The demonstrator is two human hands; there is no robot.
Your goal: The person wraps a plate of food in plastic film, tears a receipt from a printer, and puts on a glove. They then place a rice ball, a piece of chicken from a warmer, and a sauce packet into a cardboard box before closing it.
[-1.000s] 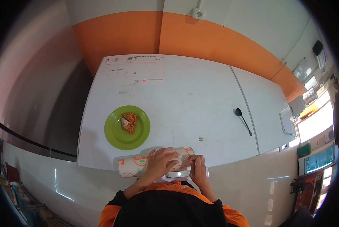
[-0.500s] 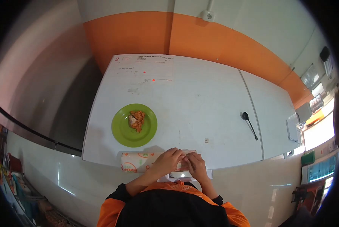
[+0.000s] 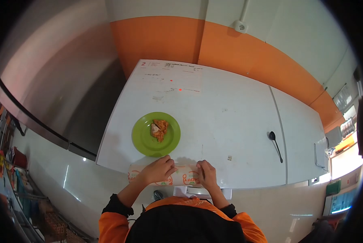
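A roll of printed food wrapping paper [image 3: 185,175], white with orange and green lettering, lies along the table's near edge. My left hand [image 3: 160,170] rests over its left part, fingers curled and pinched at the paper's upper side. At the right end, my right hand [image 3: 207,175] is closed too, thumb and fingers pressed together on the paper. The exact fingertip grip is partly hidden. Just beyond my left hand stands a green plate [image 3: 141,143] holding a piece of fried chicken [image 3: 160,131] with orange-brown coating.
A black spoon [image 3: 275,146] lies on the right of the white table [image 3: 230,125], near a panel seam. Printed and handwritten markings are at the far left corner. A wall socket [image 3: 241,26] sits above the orange wall band. Below the near edge, a white drawer-like part [image 3: 181,191] juts out.
My hands have moved apart, the left one leftward along the roll, exposing the printed paper between them. The whole view has shifted slightly as my head turned left.
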